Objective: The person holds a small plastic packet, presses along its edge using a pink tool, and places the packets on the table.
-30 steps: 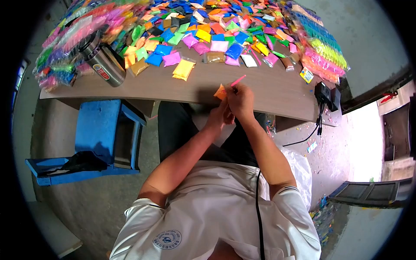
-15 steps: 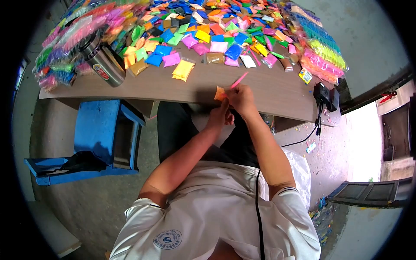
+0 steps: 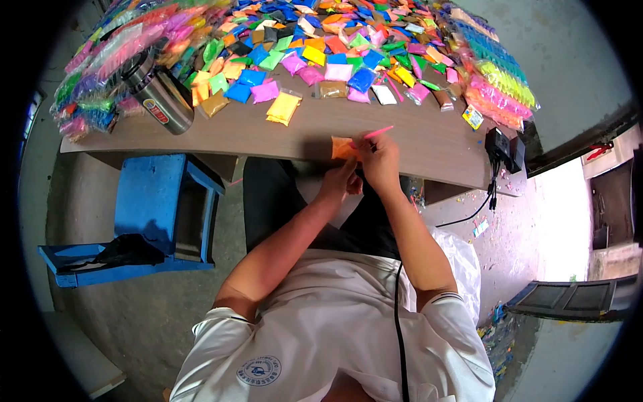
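Note:
My left hand [image 3: 340,179] is closed, pinching the lower edge of a small orange packet [image 3: 342,147] at the front edge of the table. In my right hand [image 3: 380,163] is a slim pink plastic stick [image 3: 380,132], its free end pointing up and right. The stick's other end reaches toward the packet's right side; whether it touches the packet I cannot tell. Both hands are close together, the right one slightly higher. Nearest on the tabletop lies a yellow packet [image 3: 283,108], up and left of my hands.
Many coloured packets [image 3: 362,80] cover the back of the brown table [image 3: 221,137]. Bundled bags flank them at left [image 3: 127,47] and right [image 3: 495,87]. A steel flask [image 3: 161,100] stands at left, black adapters [image 3: 502,151] at right. A blue chair [image 3: 149,201] is beside me.
My right hand has shifted slightly right and down. The pink stick has tipped to a flatter angle, and more of the orange packet shows. My left hand has barely moved.

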`<move>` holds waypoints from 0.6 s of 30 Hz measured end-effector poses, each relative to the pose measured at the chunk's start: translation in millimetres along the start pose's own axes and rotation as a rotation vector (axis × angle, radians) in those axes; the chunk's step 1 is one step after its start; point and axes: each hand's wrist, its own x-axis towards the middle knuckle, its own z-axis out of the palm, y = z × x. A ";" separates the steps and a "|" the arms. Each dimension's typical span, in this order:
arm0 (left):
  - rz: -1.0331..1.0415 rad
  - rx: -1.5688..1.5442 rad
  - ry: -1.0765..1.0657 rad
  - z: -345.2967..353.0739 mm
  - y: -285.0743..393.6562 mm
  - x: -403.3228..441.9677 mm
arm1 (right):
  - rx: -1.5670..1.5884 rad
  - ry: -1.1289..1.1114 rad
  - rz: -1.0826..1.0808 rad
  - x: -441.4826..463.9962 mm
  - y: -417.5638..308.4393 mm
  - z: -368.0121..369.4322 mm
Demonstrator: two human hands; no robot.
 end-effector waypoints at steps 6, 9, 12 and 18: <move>-0.011 -0.145 -0.082 -16.6 10.1 -9.5 | -0.113 -0.138 -0.052 -1.6 -1.9 -7.6; -0.007 -0.144 -0.047 -30.0 12.6 -7.4 | -0.002 -0.229 -0.073 3.3 5.7 -12.4; -0.028 -0.095 0.003 -28.1 14.3 -8.0 | 0.119 -0.332 -0.013 6.9 6.2 -18.4; 0.000 0.011 -0.055 -13.9 9.1 -8.1 | -0.021 -0.283 0.052 5.8 -5.1 -28.0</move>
